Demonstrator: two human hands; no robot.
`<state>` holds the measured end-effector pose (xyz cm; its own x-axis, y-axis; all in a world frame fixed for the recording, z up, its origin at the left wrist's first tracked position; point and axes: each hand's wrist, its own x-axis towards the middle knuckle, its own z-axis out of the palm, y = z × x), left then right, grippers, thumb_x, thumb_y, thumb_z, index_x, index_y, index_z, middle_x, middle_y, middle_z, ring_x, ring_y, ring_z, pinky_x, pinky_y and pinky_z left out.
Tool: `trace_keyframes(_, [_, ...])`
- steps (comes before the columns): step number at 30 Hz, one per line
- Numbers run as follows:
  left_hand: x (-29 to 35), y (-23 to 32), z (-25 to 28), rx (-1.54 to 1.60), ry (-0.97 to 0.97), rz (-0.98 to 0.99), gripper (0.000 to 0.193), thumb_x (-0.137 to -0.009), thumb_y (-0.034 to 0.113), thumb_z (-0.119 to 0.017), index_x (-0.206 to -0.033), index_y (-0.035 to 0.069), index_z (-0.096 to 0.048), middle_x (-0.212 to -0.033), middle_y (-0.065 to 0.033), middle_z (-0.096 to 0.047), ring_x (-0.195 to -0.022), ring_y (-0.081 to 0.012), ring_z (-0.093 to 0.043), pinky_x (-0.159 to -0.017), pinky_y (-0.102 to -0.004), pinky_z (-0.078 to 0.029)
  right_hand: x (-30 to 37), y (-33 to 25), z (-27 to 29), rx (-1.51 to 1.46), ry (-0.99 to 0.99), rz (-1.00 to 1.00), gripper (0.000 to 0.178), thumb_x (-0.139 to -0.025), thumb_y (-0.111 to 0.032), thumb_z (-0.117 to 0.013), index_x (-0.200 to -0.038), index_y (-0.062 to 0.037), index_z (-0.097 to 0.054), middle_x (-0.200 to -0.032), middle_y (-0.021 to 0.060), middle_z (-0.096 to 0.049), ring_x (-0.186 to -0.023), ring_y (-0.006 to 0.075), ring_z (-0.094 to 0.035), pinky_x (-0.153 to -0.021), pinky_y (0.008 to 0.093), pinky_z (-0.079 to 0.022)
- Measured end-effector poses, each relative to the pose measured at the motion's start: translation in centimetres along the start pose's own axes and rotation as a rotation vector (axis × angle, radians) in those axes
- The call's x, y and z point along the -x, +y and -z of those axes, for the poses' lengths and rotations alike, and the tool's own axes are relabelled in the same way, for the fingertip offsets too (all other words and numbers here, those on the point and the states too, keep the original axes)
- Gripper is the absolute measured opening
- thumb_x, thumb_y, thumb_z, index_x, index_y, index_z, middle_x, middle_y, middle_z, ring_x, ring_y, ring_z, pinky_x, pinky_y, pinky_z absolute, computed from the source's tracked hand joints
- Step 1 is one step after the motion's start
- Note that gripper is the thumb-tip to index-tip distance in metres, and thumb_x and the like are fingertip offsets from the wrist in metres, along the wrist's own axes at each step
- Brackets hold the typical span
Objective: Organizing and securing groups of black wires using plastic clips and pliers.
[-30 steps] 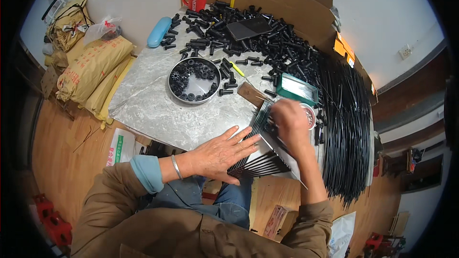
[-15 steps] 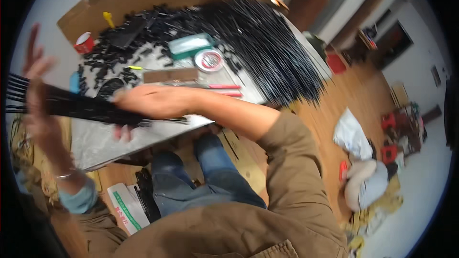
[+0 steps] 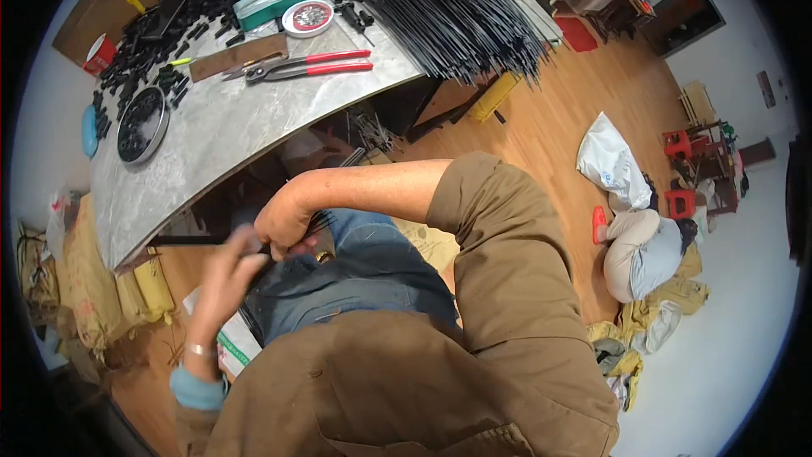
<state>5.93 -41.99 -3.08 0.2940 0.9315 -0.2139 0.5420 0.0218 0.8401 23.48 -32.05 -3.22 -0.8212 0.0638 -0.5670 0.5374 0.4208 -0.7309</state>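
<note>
Over my lap, my right hand (image 3: 286,218) is closed around a bundle of thin black rods (image 3: 323,220); only some dark strands show beside the wrist, and the rest is hidden by the hand and forearm. My left hand (image 3: 222,278), blurred by motion, is just left of it, with thumb and fingers apart and close to the lower end of the bundle. Whether it touches the rods I cannot tell. A large pile of long black rods (image 3: 457,13) lies on the grey table (image 3: 254,131), its ends overhanging the right edge.
Red-handled pincers (image 3: 313,65), a brown bar (image 3: 238,57), a green box (image 3: 272,4), a round tin (image 3: 308,17) and a dish of black pieces (image 3: 142,125) are on the table. Rightward, a crouching person (image 3: 643,254) is near a white sack (image 3: 609,156).
Both hands have come down and toward me with the rods, from over the table's left side to my lap. The view has tilted lower. My left hand has left the bundle's far end.
</note>
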Motion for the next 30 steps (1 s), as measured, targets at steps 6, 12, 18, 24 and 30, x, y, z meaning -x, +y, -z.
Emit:
trace_keyframes(6, [0.3, -3.6, -3.1, 0.646, -0.641, 0.420, 0.029, -0.094, 0.023, -0.051, -0.093, -0.005, -0.059, -0.066, -0.0083, -0.061, -0.054, -0.0157, -0.059, -0.050, -0.0275, -0.047, -0.1, -1.2, -1.8, 0.275, 0.199, 0.057, 0.022, -0.077, -0.017, -0.066, -0.092, -0.0005, -0.066, -0.081, 0.0137, -0.067, -0.078, 0.0309, -0.064, -0.068, 0.0410, -0.050])
trace_keyframes(12, [-4.6, 1.6, 3.9, 0.617, -0.429, 0.115, 0.026, -0.094, 0.023, -0.052, -0.084, 0.000, -0.057, -0.064, -0.0060, -0.059, -0.051, -0.0131, -0.057, -0.047, -0.0253, -0.047, 4.7, -5.0, -2.7, -0.344, 0.105, 0.418, 0.031, -0.083, -0.019, -0.066, -0.106, 0.0022, -0.063, -0.097, 0.0137, -0.068, -0.097, 0.0204, -0.063, -0.088, 0.0347, -0.048])
trace_keyframes(18, [-9.3, 7.8, 4.2, 0.751, -0.154, -0.279, 0.022, -0.092, 0.024, -0.056, -0.089, 0.002, -0.059, -0.071, -0.0029, -0.060, -0.060, -0.0107, -0.059, -0.058, -0.0246, -0.050, -2.8, 3.8, -3.4, -0.253, 0.559, 0.239, 0.062, -0.079, -0.033, -0.072, -0.123, 0.0048, -0.050, -0.107, 0.0171, -0.063, -0.100, 0.0287, -0.060, -0.089, 0.0367, -0.046])
trace_keyframes(24, [-9.2, -0.3, -4.1, 0.761, 0.048, -0.226, 0.026, -0.093, 0.028, -0.055, -0.090, 0.002, -0.058, -0.074, -0.0029, -0.061, -0.072, -0.0109, -0.059, -0.071, -0.0262, -0.049, -7.4, 11.4, -7.2, -0.496, 0.296, -0.108, 0.058, -0.084, -0.038, -0.067, -0.127, -0.0029, -0.049, -0.115, 0.0103, -0.060, -0.107, 0.0238, -0.055, -0.095, 0.0344, -0.043])
trace_keyframes(30, [-5.0, -6.5, -6.8, 0.857, 0.167, -0.086, 0.027, -0.095, 0.028, -0.053, -0.093, 0.002, -0.058, -0.077, -0.0042, -0.064, -0.078, -0.0121, -0.061, -0.077, -0.0279, -0.048, -9.7, 12.7, -13.7, -0.178, 0.050, 0.004, 0.050, -0.089, -0.031, -0.057, -0.128, -0.0031, -0.046, -0.126, 0.0178, -0.053, -0.116, 0.0290, -0.049, -0.098, 0.0376, -0.039])
